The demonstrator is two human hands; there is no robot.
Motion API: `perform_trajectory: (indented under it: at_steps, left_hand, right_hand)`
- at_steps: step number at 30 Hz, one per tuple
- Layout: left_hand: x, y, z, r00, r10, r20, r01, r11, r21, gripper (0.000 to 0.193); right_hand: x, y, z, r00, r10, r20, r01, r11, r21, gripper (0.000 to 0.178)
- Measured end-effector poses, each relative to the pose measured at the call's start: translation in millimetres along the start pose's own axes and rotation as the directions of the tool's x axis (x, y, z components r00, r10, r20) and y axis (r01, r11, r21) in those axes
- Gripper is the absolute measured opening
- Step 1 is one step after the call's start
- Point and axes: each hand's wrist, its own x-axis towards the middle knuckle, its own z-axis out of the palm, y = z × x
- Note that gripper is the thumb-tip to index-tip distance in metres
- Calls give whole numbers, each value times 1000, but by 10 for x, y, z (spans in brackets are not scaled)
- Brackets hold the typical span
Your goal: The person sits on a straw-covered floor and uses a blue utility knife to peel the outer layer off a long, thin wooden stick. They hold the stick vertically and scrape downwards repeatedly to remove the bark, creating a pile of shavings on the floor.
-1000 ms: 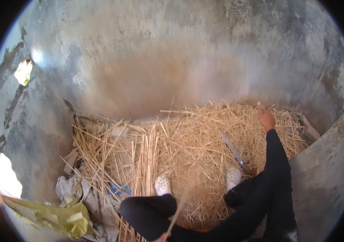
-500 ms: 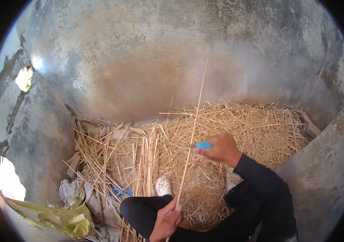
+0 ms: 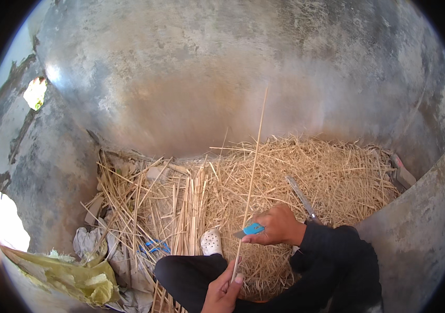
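A long, thin bamboo strip (image 3: 256, 161) slants up and away from my lap toward the far wall. My left hand (image 3: 221, 295) is closed around its near end, the thumb lying along it. My right hand (image 3: 281, 224) grips a small knife with a blue handle (image 3: 253, 228). The knife's short grey blade (image 3: 239, 234) rests against the strip, a little above my left hand. Beyond my right hand, a long metal tool (image 3: 301, 198) lies on the shavings; its near end is partly hidden by my sleeve.
A thick bed of pale shavings (image 3: 332, 167) spreads along the grey wall (image 3: 206, 62). Loose bamboo strips (image 3: 191, 203) lie left of it, near a blue strap (image 3: 154, 246) and a yellow sack (image 3: 71, 279). My white clog (image 3: 211, 242) stands between. A brick-like block (image 3: 403, 173) sits at right.
My right hand and the knife have moved down along the strip, closer to my left hand. My left hand has shifted slightly lower. The metal tool on the shavings has come into view.
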Motion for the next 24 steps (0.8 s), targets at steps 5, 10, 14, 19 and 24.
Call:
perform_trajectory:
  at_steps: [5, 10, 14, 19, 24]
  left_hand:
    - [-37, -25, -20, 998, 16, 67, -17, 1000, 13, 47]
    - [-32, -31, -19, 990, -99, 96, 114, 980, -166, 51]
    - [-98, -46, 40, 991, -82, 103, 99, 979, -178, 52]
    - [-71, -22, 12, 988, -86, 128, 108, 979, -173, 53]
    - [-110, 12, -39, 975, -186, 121, 199, 975, -100, 54]
  right_hand:
    - [201, 570, -132, 954, 298, 24, -293, 949, -119, 70]
    - [-9, -24, -39, 995, 42, 85, -43, 999, 11, 60]
    - [90, 336, -56, 973, 229, 7, -228, 971, -67, 71]
    - [38, 306, -116, 969, 227, 97, -222, 973, -63, 72]
    - [64, 119, -101, 995, 98, 24, -94, 989, -116, 72]
